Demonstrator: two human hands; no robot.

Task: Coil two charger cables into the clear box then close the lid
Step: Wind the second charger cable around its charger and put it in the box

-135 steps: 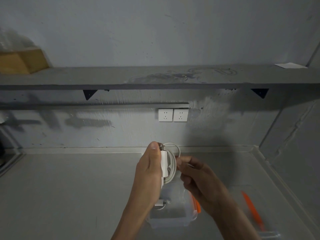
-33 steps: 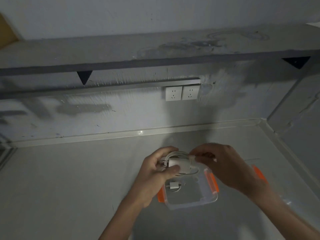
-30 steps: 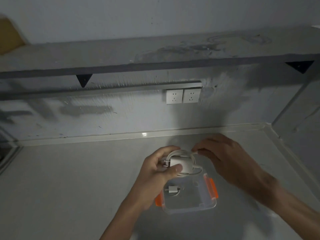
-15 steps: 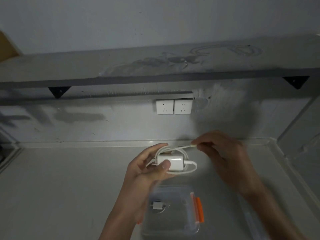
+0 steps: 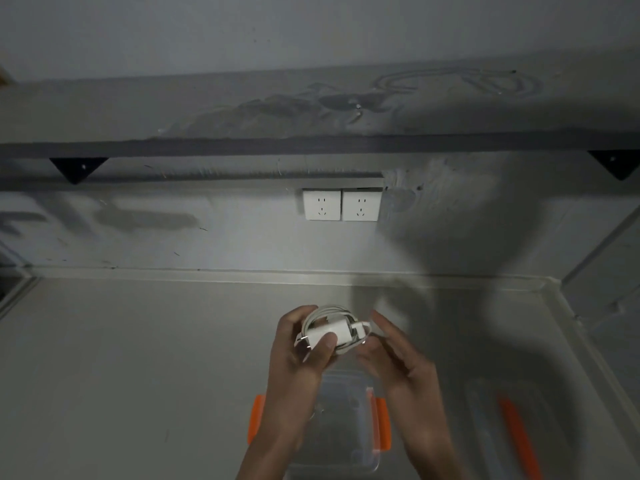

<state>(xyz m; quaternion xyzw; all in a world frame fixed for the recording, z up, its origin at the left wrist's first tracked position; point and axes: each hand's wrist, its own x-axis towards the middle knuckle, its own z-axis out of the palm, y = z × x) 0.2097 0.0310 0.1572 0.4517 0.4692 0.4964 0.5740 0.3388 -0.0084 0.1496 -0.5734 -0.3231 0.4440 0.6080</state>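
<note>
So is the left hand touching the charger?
Touching. The head view shows the left hand gripping the charger, with its thumb pressed on the white block and its fingers curled behind the coil.

The support surface is a grey countertop (image 5: 138,375), bounded by a raised lip along the rear wall and along the right-hand edge. A clear box (image 5: 346,420) stands directly on it at the bottom of the view, lid off, with one orange clip (image 5: 256,422) on its left wall and another on its right. The lid (image 5: 485,427), transparent with an orange strip (image 5: 516,438), lies flat on the countertop to the right of the box, apart from it; its outline is blurred.
</note>
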